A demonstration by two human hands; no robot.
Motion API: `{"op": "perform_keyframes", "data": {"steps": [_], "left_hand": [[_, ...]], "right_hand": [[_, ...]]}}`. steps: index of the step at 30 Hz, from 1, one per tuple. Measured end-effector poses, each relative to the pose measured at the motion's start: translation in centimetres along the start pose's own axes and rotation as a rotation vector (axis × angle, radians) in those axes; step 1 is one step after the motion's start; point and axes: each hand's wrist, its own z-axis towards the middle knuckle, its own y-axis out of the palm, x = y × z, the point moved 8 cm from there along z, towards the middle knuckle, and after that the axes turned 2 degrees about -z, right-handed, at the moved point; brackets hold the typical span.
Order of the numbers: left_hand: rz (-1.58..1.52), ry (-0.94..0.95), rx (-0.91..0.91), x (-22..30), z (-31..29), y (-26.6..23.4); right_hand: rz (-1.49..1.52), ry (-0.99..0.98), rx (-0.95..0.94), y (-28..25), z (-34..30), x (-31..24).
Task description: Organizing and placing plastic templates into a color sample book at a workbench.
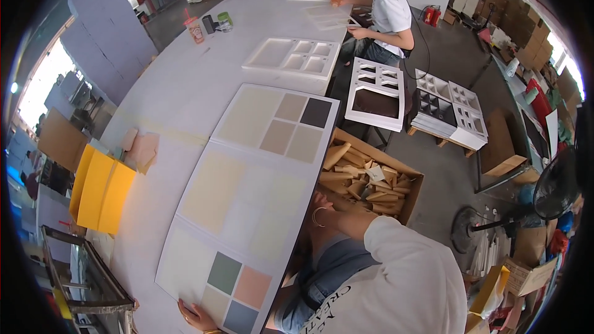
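A large white sample board point(232, 201) with folds across it lies in front of me, slanting over the table's right edge. Cream, beige, green, pink, blue and black squares cover its panels. My left hand point(199, 318) rests against the near left edge of the board, its visible fingers stretched out and apart. At the board's right edge is my right hand point(323, 203), beside an open carton point(416, 190) of folded brown paper pieces point(365, 179). The board's edge and my arm hide most of its fingers, so their grip does not show.
White compartment trays stand ahead: one tray point(294, 57) on the table, another tray point(375, 94) on a stand, and stacked trays point(450, 108) on a pallet. A co-worker point(390, 12) works at the far end. Yellow folders point(102, 188) lie left; a fan point(550, 192) stands right.
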Motion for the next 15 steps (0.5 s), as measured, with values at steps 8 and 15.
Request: {"op": "perform_keyframes", "data": {"steps": [8, 15], "left_hand": [[0.021, 0.068, 0.162, -1.4, -1.5, -1.7], [0.047, 0.070, 0.164, -0.9, -1.3, -1.4]], "right_hand": [[0.069, -0.165, -0.046, -1.7, -2.9, -0.7], [-0.014, -0.143, 0.085, -1.4, -2.0, -0.5]]}}
